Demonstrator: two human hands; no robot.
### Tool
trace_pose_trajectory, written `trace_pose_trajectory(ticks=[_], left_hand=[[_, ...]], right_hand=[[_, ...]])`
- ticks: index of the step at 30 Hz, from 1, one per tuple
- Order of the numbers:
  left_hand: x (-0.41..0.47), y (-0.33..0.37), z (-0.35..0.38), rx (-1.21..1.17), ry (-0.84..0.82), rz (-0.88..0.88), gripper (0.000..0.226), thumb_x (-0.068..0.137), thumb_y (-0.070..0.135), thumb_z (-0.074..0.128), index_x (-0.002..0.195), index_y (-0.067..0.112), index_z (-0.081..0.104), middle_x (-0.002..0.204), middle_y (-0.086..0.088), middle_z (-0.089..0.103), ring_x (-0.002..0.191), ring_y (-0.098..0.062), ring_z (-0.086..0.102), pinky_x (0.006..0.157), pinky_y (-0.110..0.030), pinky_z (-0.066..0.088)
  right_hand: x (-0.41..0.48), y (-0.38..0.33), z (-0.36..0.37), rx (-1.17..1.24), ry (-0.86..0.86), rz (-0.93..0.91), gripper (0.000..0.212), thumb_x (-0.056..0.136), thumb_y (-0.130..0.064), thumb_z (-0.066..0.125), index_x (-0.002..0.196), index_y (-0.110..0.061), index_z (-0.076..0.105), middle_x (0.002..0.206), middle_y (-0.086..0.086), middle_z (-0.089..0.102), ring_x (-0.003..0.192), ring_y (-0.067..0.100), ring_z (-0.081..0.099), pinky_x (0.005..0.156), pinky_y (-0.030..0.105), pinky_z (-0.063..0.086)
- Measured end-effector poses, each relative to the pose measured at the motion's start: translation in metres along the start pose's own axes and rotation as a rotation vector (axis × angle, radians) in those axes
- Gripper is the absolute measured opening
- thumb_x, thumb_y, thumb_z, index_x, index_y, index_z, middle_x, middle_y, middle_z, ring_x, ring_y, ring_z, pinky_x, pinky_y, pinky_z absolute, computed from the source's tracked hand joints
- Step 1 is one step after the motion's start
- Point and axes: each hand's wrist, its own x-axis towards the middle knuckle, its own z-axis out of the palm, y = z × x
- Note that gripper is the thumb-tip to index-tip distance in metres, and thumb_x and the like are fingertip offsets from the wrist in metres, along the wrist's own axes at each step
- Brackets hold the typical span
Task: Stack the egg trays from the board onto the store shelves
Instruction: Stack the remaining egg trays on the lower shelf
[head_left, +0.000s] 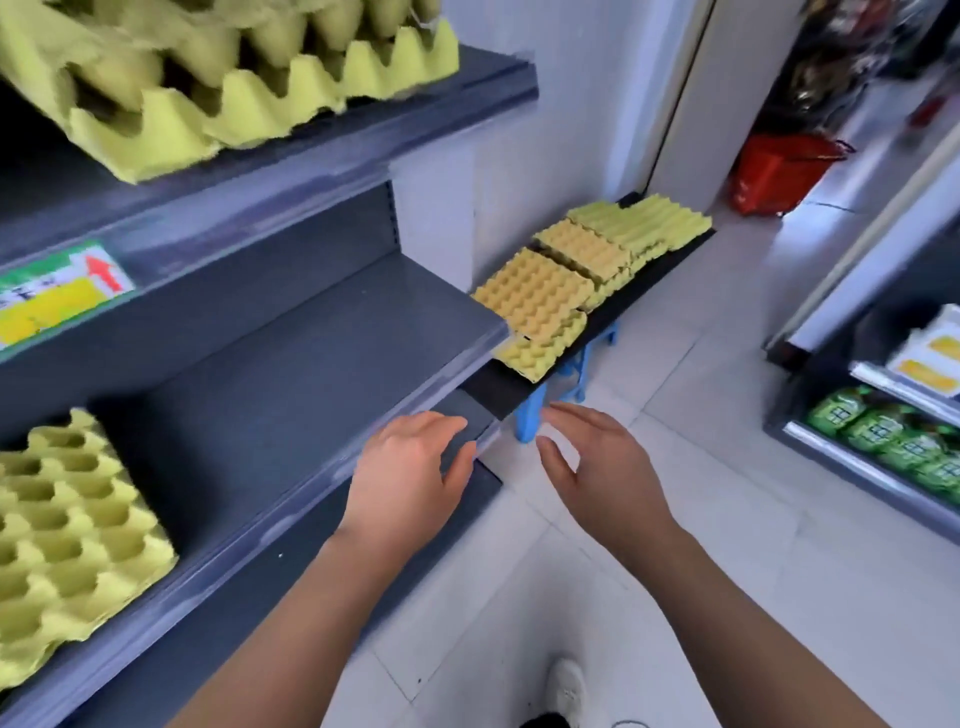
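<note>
Egg trays untouched on the board, gripped by neither hand. Both the left hand and the right hand empty, palms down, fingers spread wide and loosely bent, just short of the board's near end. The left above the corner of the middle shelf, the right above the floor beside a blue support.

Moulded yellow pulp, ridged into rows of cups and peaks, lying in several overlapping stacks in a line from the board's near end to its far end. The board itself flat, black and narrow, raised on blue plastic supports.

Left of the board, smooth grey metal shelving: one tray stack flat on the middle shelf, well apart from the board. Another stack, tilted and blurred, on the upper shelf. A yellow and green label with a red arrow on that shelf's front edge.

Behind the board, a white wall. Beyond its far end, a red basket on pale floor tiles. Right of the board, across the aisle, green packets in rows on a low rack.
</note>
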Motion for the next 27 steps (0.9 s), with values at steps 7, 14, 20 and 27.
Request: trace_pose_trajectory(ticks=[7, 14, 20, 27], left_hand=[[0.102, 0.107, 0.094, -0.087, -0.107, 0.044, 0.043, 0.084, 0.045, 0.042, 0.1, 0.018, 0.071, 0.096, 0.004, 0.071, 0.088, -0.022, 0.065, 0.077, -0.035, 0.054], [0.197, 0.154, 0.173, -0.106, -0.179, 0.056, 0.05, 0.084, 0.048, 0.038, 0.102, 0.015, 0.072, 0.096, 0.003, 0.071, 0.089, -0.021, 0.065, 0.076, -0.033, 0.051], [0.304, 0.168, 0.231, -0.091, -0.165, 0.085, 0.037, 0.085, 0.042, 0.043, 0.091, 0.017, 0.071, 0.081, 0.005, 0.069, 0.073, -0.02, 0.064, 0.061, -0.03, 0.052], [0.455, 0.175, 0.283, -0.092, -0.19, 0.065, 0.027, 0.083, 0.034, 0.057, 0.095, 0.016, 0.073, 0.083, 0.005, 0.07, 0.076, -0.018, 0.065, 0.067, -0.025, 0.045]], right_hand=[[0.044, 0.138, -0.063, -0.063, 0.057, 0.168, 0.026, 0.084, -0.02, 0.068, 0.109, -0.016, 0.071, 0.11, 0.0, 0.07, 0.102, 0.019, 0.065, 0.089, 0.024, 0.041], [0.118, 0.239, -0.092, -0.077, 0.015, 0.257, 0.03, 0.093, -0.028, 0.057, 0.12, -0.02, 0.066, 0.122, -0.006, 0.065, 0.114, 0.012, 0.057, 0.093, 0.015, 0.03], [0.211, 0.315, -0.093, -0.091, 0.019, 0.293, 0.028, 0.092, -0.025, 0.059, 0.118, -0.018, 0.067, 0.118, -0.002, 0.067, 0.111, 0.016, 0.059, 0.091, 0.019, 0.033], [0.341, 0.391, -0.103, -0.093, 0.011, 0.321, 0.026, 0.091, -0.023, 0.061, 0.115, -0.016, 0.068, 0.115, -0.001, 0.068, 0.108, 0.019, 0.061, 0.092, 0.024, 0.04]])
